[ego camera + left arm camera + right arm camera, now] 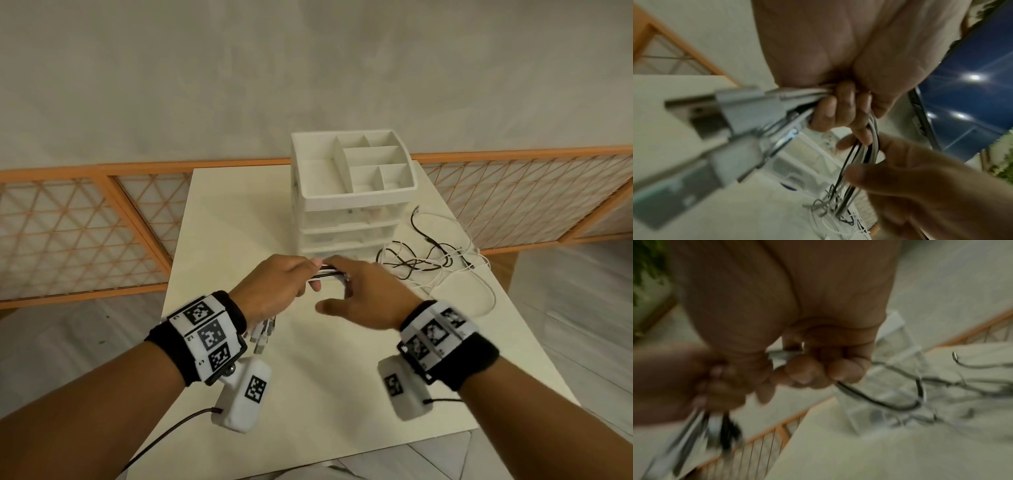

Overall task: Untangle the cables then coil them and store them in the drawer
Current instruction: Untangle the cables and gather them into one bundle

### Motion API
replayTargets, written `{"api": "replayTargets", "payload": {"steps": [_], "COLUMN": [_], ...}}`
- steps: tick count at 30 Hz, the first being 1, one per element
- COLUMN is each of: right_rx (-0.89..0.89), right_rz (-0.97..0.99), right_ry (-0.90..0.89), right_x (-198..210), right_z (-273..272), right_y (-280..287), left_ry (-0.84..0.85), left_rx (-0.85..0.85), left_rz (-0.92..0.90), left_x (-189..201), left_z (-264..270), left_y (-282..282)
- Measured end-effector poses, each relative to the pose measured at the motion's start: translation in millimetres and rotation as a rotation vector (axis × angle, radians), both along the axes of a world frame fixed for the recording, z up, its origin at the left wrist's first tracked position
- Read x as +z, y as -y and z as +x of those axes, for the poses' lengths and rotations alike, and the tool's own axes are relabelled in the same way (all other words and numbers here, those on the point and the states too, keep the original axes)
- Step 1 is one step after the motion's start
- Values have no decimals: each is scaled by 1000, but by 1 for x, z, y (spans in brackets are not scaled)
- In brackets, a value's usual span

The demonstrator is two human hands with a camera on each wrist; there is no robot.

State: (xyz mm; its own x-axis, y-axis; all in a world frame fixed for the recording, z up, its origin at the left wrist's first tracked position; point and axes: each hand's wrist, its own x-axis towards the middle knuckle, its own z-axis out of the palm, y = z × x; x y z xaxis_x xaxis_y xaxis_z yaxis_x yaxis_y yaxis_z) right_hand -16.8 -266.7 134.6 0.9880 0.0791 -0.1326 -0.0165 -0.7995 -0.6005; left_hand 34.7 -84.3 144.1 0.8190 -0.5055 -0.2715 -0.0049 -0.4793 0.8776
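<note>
A white drawer unit [346, 219] is standing at the counter's [308, 394] far edge, its top tray compartments showing nothing inside. To its right, loose cables [442, 260] are sprawling tangled. Just before the drawers, the left hand [274, 287] is gripping a bundle of cables [329, 274], plugs dangling below, while the right hand [363, 291] is curling its fingers round the same bundle.

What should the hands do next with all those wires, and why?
Probably slide the right hand along the cable bundle toward the tangle. The left hand grips the plug ends, while the far lengths lie knotted on the table.
</note>
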Motion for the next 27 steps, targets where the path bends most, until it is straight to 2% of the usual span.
{"api": "replayTargets", "payload": {"steps": [1,3,5,7,8,10,11,13,15,17,20,21,22,24,27], "right_rx": [-42,-174,-236,-279,-325,-447,-521,-647,-672,-590,-450,-410,-360,-190,100], "right_rz": [36,97,29,-51,-84,-204,-258,-204,-108,-108,-234,-261,-279,-281,-224], "right_ry": [-27,-231,-482,-580,-529,-224,-13,313,363,219,-212,-266,-234,-53,136], "right_x": [-11,-36,-53,-59,-57,-43,-34,-11,2,-3,-36,-42,-47,-59,-58], "right_z": [-1,-2,-7,-9,-5,10,18,27,28,21,7,1,-5,-16,-26], "right_y": [-7,1,29,63,78,98,102,102,102,105,105,97,84,50,-11], "left_ry": [83,197,210,179,169,168,175,198,235,254,237,228,219,195,132], "left_rx": [-16,-23,-36,-170,-262,-342,-309,-182,-104,-75,-87,-110,-144,-209,-290], "left_rz": [27,18,-2,151,285,484,514,498,458,421,415,428,441,450,326], "left_x": [4,14,22,24,20,0,-11,-28,-33,-34,-39,-42,-45,-50,-48], "left_z": [0,1,8,15,15,13,11,7,4,2,2,1,-1,-4,-11], "left_y": [-1,-10,-28,-46,-52,-53,-50,-36,-20,-12,-14,-15,-16,-14,-7]}}
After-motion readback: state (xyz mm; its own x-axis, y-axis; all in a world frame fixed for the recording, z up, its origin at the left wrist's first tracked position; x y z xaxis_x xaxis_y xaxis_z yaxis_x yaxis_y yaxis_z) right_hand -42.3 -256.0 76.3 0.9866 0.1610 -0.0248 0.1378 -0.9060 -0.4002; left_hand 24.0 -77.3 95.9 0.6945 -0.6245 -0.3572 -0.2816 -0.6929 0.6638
